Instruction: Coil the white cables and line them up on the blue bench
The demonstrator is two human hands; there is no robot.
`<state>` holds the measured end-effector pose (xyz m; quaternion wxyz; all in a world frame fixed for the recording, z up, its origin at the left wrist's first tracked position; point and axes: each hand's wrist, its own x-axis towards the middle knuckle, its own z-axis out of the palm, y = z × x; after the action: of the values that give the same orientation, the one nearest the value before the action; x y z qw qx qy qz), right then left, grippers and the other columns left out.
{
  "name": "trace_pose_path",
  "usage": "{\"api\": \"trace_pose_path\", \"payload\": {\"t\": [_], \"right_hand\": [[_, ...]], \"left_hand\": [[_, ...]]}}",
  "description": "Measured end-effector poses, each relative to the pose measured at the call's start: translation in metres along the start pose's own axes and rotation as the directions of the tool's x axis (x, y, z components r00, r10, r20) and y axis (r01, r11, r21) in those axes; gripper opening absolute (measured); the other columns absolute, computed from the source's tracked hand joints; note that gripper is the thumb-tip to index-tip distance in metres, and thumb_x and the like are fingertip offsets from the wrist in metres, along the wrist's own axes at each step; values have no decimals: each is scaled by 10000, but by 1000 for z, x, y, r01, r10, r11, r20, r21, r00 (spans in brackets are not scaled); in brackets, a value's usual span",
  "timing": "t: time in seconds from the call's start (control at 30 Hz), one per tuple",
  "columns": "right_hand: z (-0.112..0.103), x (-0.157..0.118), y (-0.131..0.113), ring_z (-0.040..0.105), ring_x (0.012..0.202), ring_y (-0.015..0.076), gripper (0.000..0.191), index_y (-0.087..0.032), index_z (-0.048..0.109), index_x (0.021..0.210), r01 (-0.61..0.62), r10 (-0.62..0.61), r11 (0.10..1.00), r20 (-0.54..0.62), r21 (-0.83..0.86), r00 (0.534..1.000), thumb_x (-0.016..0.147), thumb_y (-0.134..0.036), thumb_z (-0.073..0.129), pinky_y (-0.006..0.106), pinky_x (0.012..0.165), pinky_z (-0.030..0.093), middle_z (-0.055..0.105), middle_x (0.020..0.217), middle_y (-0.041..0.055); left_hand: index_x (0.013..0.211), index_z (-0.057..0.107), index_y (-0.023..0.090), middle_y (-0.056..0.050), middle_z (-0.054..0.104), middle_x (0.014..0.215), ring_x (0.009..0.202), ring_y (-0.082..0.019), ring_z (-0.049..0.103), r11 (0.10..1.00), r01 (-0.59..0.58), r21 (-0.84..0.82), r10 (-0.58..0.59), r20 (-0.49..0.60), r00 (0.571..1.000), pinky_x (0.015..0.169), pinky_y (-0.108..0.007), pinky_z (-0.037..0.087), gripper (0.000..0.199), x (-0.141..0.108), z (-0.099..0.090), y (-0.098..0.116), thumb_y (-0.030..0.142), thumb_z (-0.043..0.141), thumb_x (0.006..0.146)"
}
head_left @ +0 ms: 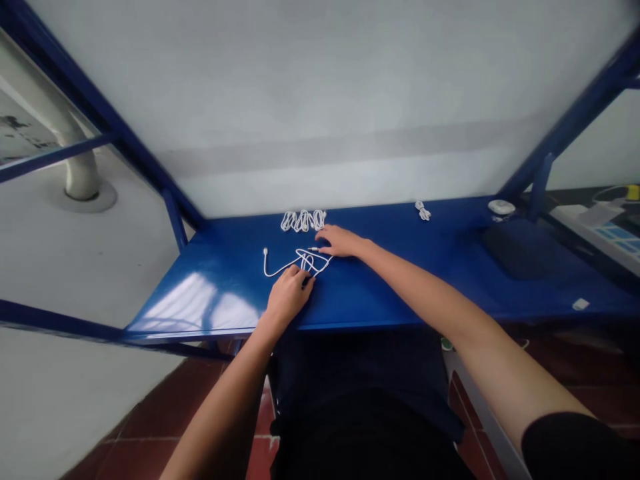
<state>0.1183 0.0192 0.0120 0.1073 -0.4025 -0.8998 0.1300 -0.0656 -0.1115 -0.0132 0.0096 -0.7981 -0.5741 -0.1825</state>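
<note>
A loose white cable lies tangled on the blue table, its connector end reaching out to the left. My left hand is at the near side of the tangle, fingers curled down on the cable; the fingertips are partly hidden. Over the cable's right side, my right hand has its thumb and forefinger apart. Its thumb is close to a plug, and its forefinger is beside a row of several coiled white cables at the table's back. Part of the loose cable passes beneath the right hand.
Another bundled white cable lies farther right along the back. A white rounded object, a dark flat pad and a small white piece are on the right. Blue frame posts rise at both ends, before a pale wall.
</note>
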Motion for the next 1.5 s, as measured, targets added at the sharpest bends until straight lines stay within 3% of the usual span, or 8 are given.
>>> {"api": "trace_pose_path", "payload": {"t": [0.13,0.33,0.47,0.6,0.83,1.0,1.3,1.5], "right_hand": [[1,-21,-5,641,938,275,246,-151,572,1124,-207,217,961,38,-182,975,932,-243,450,339,752,461,644,1098,166],[-10,-93,5,675,851,303,241,-118,521,1123,-478,491,836,-21,-268,871,937,-200,389,347,694,451,676,950,185],[-14,-135,-2,667,799,253,191,-169,553,1053,-363,389,893,52,-266,920,932,-251,428,301,656,413,688,950,122],[-9,-146,-18,639,821,198,163,-195,577,959,-210,223,955,42,-211,974,932,-276,438,261,622,364,679,987,78],[-3,-134,-24,625,790,191,149,-200,581,963,-186,193,965,19,-183,981,925,-245,444,263,596,341,681,954,65],[-3,-136,-20,629,791,193,136,-202,585,954,-174,177,971,3,-161,984,920,-244,460,262,602,347,684,944,62],[-1,-136,-15,623,804,177,140,-207,603,944,-155,152,980,-30,-124,988,906,-227,470,245,631,360,686,933,51],[-2,-133,-9,641,813,198,188,-197,616,956,-322,312,937,-88,-133,946,927,-256,440,256,629,375,701,955,73]], "left_hand": [[895,675,175,-87,635,894,802,-195,643,987,119,106,-128,88,988,733,-286,487,283,3,-3,10,296,427,958],[966,647,158,-123,669,944,834,-243,674,953,243,178,-267,124,956,739,-327,492,274,13,-2,16,267,396,942],[1019,623,153,-127,689,919,833,-267,686,948,254,194,-286,158,945,731,-346,498,283,18,-3,21,279,382,940],[1161,564,164,-112,697,910,857,-266,686,956,246,162,-273,175,946,747,-339,504,326,17,-6,29,353,409,945],[1298,509,170,-171,591,1147,1020,-289,623,989,143,35,-145,51,988,806,-383,517,399,4,-18,19,315,457,930],[1412,399,237,-128,451,1415,1299,-255,449,934,-228,-275,241,12,971,1064,-438,398,504,12,-28,9,292,504,922],[1107,624,204,-59,692,1124,1047,-165,633,829,-302,-471,329,-25,944,923,-326,495,219,48,-18,9,259,503,934],[982,677,198,-63,723,1051,1041,-188,647,877,-379,-297,391,-18,920,996,-404,458,180,24,-7,4,250,512,929]]}}
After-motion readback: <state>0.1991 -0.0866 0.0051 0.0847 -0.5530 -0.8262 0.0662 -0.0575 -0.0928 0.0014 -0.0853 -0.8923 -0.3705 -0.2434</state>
